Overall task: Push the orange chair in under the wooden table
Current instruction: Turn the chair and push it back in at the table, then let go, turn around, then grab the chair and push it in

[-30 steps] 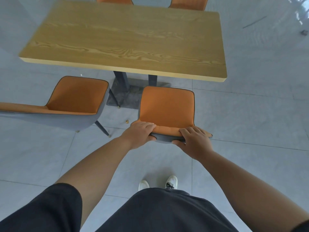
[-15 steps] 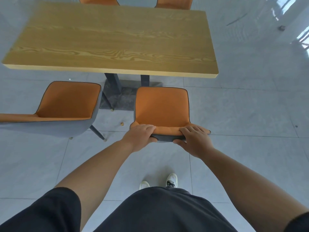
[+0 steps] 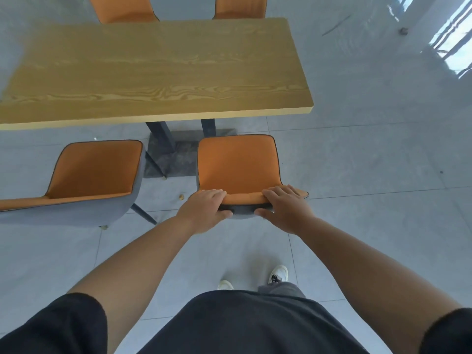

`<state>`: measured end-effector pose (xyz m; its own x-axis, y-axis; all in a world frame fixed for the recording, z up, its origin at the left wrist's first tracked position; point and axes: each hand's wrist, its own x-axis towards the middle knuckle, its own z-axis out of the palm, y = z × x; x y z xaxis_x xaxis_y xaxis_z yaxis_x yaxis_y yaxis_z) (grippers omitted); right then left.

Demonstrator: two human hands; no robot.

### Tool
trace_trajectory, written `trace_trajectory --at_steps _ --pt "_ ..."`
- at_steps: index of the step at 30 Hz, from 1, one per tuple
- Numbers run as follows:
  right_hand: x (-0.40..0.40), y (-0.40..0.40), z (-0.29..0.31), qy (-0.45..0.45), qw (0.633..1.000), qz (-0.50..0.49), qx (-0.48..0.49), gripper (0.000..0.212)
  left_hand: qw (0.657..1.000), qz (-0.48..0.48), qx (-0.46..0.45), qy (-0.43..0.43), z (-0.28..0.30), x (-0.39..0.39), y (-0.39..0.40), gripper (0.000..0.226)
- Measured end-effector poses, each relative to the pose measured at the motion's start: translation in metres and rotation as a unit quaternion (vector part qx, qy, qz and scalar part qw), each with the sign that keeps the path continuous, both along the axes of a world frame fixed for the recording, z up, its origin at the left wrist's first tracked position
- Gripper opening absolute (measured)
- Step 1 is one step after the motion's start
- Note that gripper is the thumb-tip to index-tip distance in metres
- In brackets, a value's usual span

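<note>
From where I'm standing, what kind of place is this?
Probably a cafeteria or canteen dining area: a wooden table on a pedestal base, matching orange chairs on both sides, and a glossy grey tiled floor.

You cannot see the orange chair's (image 3: 236,164) legs beneath its seat; the wooden table (image 3: 153,70) and second chair (image 3: 84,180) run off the frame's left edge.

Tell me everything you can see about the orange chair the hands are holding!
The orange chair has an orange padded seat with dark piping and a grey outer shell. It stands upright on the tiled floor, its seat just short of the wooden table. The left hand and right hand grip the backrest's top edge. Its legs are hidden.
</note>
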<state>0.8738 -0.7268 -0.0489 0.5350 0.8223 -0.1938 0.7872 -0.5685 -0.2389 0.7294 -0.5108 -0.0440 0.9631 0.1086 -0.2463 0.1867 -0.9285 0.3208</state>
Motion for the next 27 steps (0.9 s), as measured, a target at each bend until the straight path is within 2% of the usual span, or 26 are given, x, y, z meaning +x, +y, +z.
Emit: trace_trajectory --at_steps 2,4,9,13,20,27 --pt "0.005 -0.010 0.001 -0.002 1.000 -0.004 0.024 0.080 1.000 0.011 -0.003 0.005 0.003 0.007 -0.003 0.061" --pt "0.017 -0.025 0.003 -0.003 0.999 -0.021 0.045 0.080 1.000 0.011 0.007 -0.005 0.006 0.023 -0.010 0.070" --pt "0.073 -0.080 0.011 -0.020 0.993 -0.092 0.072 0.079 0.997 -0.030 0.040 -0.061 0.019 0.099 -0.056 0.066" --pt "0.139 -0.138 0.016 -0.038 0.987 -0.136 0.081 0.071 0.995 -0.044 0.050 -0.071 0.020 0.178 -0.113 0.062" --pt "0.261 -0.235 0.034 -0.059 0.984 -0.151 0.075 0.063 0.992 -0.059 0.075 -0.087 0.022 0.309 -0.213 0.059" --pt "0.349 -0.280 0.044 -0.066 0.982 -0.156 0.079 0.062 0.989 -0.078 0.093 -0.087 0.029 0.401 -0.257 0.058"
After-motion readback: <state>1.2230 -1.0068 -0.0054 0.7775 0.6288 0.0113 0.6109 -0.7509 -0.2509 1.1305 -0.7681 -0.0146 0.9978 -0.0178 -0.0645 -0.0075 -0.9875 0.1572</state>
